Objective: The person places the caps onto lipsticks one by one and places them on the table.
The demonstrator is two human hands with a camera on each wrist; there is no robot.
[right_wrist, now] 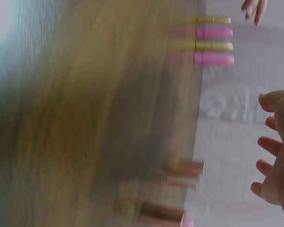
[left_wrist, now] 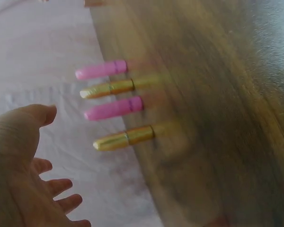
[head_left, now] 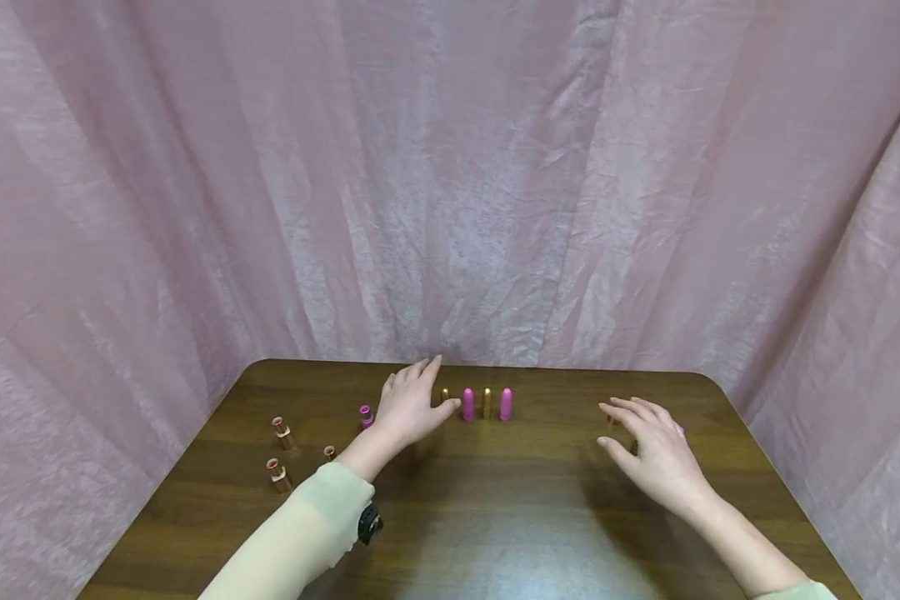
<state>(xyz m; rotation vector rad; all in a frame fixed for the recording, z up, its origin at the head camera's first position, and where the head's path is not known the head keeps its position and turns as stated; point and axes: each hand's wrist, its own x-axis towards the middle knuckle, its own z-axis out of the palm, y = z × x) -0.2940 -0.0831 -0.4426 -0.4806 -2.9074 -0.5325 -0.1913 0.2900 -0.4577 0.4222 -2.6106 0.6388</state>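
4 closed, bullet-shaped lipstick tubes stand upright in a row near the far edge of the wooden bench point(head_left: 495, 500), at 12 o'clock from its middle. From the left they are a gold tube point(left_wrist: 123, 138), a pink tube point(head_left: 468, 405), a second gold tube point(head_left: 487, 404) and a second pink tube point(head_left: 506, 405).

The left hand point(head_left: 407, 410) is at 11 o'clock, just beside the left end of this row. Its grip is spread, with the thumb apart from the fingers, and it holds nothing; in the left wrist view a gap separates it from the tubes.

The right hand point(head_left: 662, 460) is between 2 and 3 o'clock. Its grip is also spread and holds nothing. Near it stand copper-coloured pieces point(right_wrist: 161, 215) and a pink piece point(head_left: 681, 430), which the hand partly hides in the head view; their shape is too blurred to tell.

Between 9 and 10 o'clock stand 3 copper-coloured, narrow-necked tubes point(head_left: 278, 476), and a purple tube point(head_left: 366, 417) is near the left hand. A pink curtain point(head_left: 450, 183) hangs behind the bench.
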